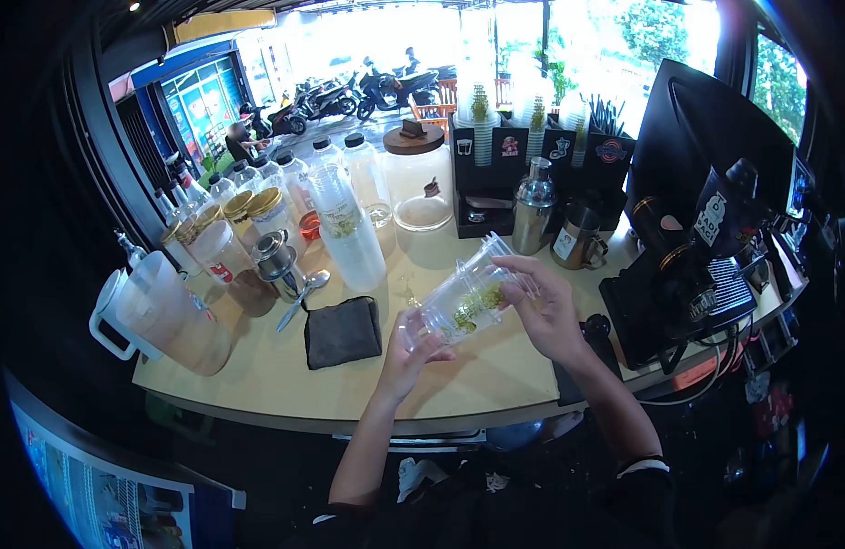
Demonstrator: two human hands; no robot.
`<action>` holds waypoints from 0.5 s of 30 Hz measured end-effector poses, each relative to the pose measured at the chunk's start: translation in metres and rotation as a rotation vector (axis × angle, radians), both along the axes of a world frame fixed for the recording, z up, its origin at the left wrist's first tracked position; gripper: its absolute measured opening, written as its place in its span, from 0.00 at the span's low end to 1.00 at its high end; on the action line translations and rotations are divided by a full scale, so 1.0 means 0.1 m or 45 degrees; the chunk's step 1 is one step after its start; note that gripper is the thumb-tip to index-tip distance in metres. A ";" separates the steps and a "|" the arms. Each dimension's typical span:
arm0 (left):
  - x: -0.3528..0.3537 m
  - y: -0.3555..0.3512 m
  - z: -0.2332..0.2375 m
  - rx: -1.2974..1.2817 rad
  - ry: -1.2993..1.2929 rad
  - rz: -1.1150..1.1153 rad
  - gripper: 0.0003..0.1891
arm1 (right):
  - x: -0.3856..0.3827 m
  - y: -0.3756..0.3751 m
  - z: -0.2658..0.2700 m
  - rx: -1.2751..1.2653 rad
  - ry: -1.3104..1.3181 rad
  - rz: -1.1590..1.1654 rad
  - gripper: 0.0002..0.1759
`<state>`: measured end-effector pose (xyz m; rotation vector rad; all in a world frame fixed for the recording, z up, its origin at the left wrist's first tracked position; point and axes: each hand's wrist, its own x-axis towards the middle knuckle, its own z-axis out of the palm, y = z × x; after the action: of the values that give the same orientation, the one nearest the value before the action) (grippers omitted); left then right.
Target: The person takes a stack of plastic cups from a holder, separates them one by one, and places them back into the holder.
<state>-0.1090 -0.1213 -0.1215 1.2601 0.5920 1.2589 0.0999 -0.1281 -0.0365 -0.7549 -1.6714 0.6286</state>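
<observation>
Tilted over the front of the wooden counter [258,384] is a short stack of clear plastic cups [468,297] with a green print. My left hand [411,348] wraps around the lower left end of the stack. Around its upper right end, near the rims, my right hand [543,306] is closed. Left of my hands lies a folded dark cloth [343,333]. Behind the cloth stands a tall stack of clear cups [351,238]. A spoon [303,299] rests beside a metal drip filter [278,259].
At left stand a plastic pitcher [171,311] and several jars and bottles. A glass jar with wooden lid [418,178], steel shaker [534,206] and metal jug [578,236] line the back. A black cup organizer [482,169] stands behind them, a coffee machine [679,265] at right.
</observation>
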 end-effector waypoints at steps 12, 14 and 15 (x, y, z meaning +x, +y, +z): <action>0.13 0.07 -0.01 -0.296 -0.052 0.004 0.27 | -0.04 0.03 -0.09 0.073 -0.117 -0.008 0.16; 0.15 0.07 0.01 -0.304 -0.042 0.021 0.27 | -0.06 0.01 -0.07 0.047 -0.103 -0.014 0.16; 0.16 0.07 0.00 -0.325 -0.045 0.042 0.28 | -0.07 0.00 -0.07 0.022 -0.092 -0.018 0.16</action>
<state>-0.0933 -0.1141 -0.1212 1.0176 0.7259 1.1888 0.0932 -0.1285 -0.0431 -0.7843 -1.7338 0.5828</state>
